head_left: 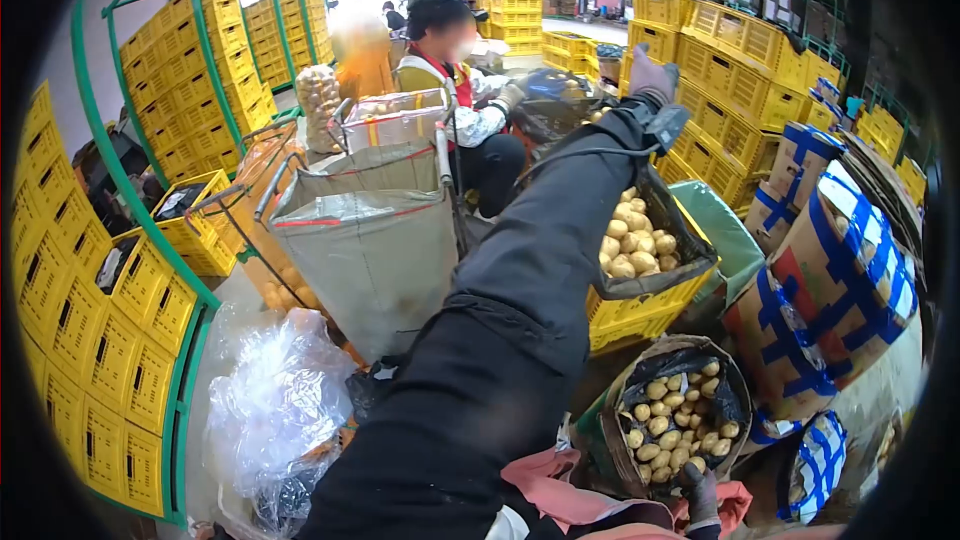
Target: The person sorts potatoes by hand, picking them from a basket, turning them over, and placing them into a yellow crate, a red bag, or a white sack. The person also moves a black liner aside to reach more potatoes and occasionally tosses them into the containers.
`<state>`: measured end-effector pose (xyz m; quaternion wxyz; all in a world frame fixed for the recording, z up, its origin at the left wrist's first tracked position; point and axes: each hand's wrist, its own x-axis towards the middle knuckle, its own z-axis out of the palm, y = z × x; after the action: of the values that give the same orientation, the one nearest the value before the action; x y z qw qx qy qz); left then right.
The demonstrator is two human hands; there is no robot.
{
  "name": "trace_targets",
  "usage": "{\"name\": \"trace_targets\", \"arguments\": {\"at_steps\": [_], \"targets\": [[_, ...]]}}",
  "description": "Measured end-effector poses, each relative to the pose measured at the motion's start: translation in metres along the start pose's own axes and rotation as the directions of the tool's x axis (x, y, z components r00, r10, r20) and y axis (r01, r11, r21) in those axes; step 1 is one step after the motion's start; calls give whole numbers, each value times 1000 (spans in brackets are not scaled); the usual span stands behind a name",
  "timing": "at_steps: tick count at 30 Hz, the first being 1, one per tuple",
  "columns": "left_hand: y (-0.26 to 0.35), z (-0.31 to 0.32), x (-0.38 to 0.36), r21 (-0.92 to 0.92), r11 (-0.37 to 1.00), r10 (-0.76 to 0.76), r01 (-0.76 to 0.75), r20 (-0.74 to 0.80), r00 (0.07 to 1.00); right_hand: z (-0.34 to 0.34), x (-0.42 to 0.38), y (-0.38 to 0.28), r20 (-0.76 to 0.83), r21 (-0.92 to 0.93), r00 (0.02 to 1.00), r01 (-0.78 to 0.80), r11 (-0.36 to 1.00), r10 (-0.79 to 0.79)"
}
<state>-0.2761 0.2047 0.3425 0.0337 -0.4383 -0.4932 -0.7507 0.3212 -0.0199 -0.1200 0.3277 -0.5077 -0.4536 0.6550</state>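
Observation:
My left hand [652,77], in a grey glove, is stretched far forward beside the stacked yellow crates [735,100]. Its fingers are apart, with nothing visible in them. Below that forearm stands a yellow crate [640,318] lined with dark plastic, full of potatoes [635,240]. Low at the right, my right hand [701,498], in a dark glove, is at the near rim of a round basket [590,430]. Its fingers look curled over this rim. Smaller potatoes [672,425] lie in the basket on black lining.
A co-worker [465,90] sits ahead, gloved hands at a dark container. A grey sack [370,240] hangs open on a frame at centre left. Clear plastic [275,400] lies near me. Blue-taped cartons [840,280] crowd the right; yellow crates [90,330] in green racks line the left.

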Motion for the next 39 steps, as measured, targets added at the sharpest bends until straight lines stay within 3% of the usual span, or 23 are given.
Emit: {"name": "trace_targets", "arguments": {"at_steps": [3, 5, 7, 9, 18, 20, 21, 22, 23, 24, 25, 26, 27, 28, 29, 30, 31, 32, 33, 34, 36, 38, 39], "targets": [[2, 1, -3, 52, 996, -74, 72, 27, 997, 14, -16, -27, -15, -181, 998, -64, 981, 63], [-30, 20, 9, 2, 998, -70, 70, 30, 997, 17, -20, -32, 0, -181, 1000, -23, 983, 23], [-23, 21, 2, -10, 999, -37, 37, -5, 999, 18, -17, -31, 25, -177, 1000, 17, 984, -13], [-1, 14, -16, 30, 997, -68, 68, 23, 997, 10, -10, -27, -28, -303, 997, -75, 950, 70], [-8, 17, -35, 196, 979, -71, 50, 103, 992, 5, 5, 1, -10, -134, 999, 39, 990, -41], [2, 12, -69, 162, 974, -192, 160, 207, 959, 14, -6, -15, 35, -151, 999, 36, 988, -31], [-29, 16, -101, 345, 922, 4, -174, 442, 897, 24, -14, -23, 26, -118, 999, 28, 993, -25], [-59, 21, -133, 410, 701, 222, -583, 652, 725, 31, -17, -28, 15, -82, 1000, 19, 996, -18], [-89, 25, -165, 320, 432, 394, -843, 774, 495, 34, -16, -28, 8, -75, 1000, 14, 997, -14], [-75, 17, -226, 127, 775, 255, -619, 833, 491, 37, -13, -27, 34, 87, 999, -22, 996, 19], [-58, 0, -293, 10, 998, -35, 56, 883, 468, 40, -12, -25, 60, 248, 997, -65, 967, 52], [-49, -14, -353, 9, 938, -134, 347, 932, 338, 44, -12, -25, 36, 261, 997, -76, 962, 69], [-22, -29, -395, 12, 878, -131, 478, 967, 218, 51, -10, -30, 141, 408, 988, -114, 906, 60], [0, -51, -425, 154, 938, -212, 310, 963, 164, 56, -13, -30, 220, 557, 975, -155, 816, 35], [-39, -53, -485, 169, 820, -246, 547, 967, 70, 65, -15, -42, 314, 575, 949, -208, 791, 22], [-24, -64, -491, 252, 685, -275, 684, 958, -78, 93, -32, -74, 220, 570, 974, -166, 805, 45], [-17, -65, -504, 295, 582, -276, 758, 948, -157, 108, -29, -76, 219, 686, 969, -233, 690, 110], [-11, -65, -521, 350, 457, -282, 818, 929, -239, 117, -23, -63, 51, 587, 999, -36, 809, 7], [6, -62, -525, 381, 394, -266, 837, 918, -293, 131, -44, -82, -36, 280, 999, 8, 960, 2], [16, -60, -524, 397, 350, -261, 848, 911, -319, 132, -48, -81, -99, 10, 993, 67, 998, -66], [7, -63, -532, 363, 445, -313, 819, 920, -238, 128, -39, -57, -213, -458, 943, 135, 879, -256], [-10, -65, -534, 425, 322, -431, 846, 861, -269, 113, -30, -35, -213, -459, 956, 84, 884, -202], [-30, -62, -532, 424, 267, -453, 865, 848, -275, 124, -40, -63, -172, -330, 977, 65, 942, -127]]}}
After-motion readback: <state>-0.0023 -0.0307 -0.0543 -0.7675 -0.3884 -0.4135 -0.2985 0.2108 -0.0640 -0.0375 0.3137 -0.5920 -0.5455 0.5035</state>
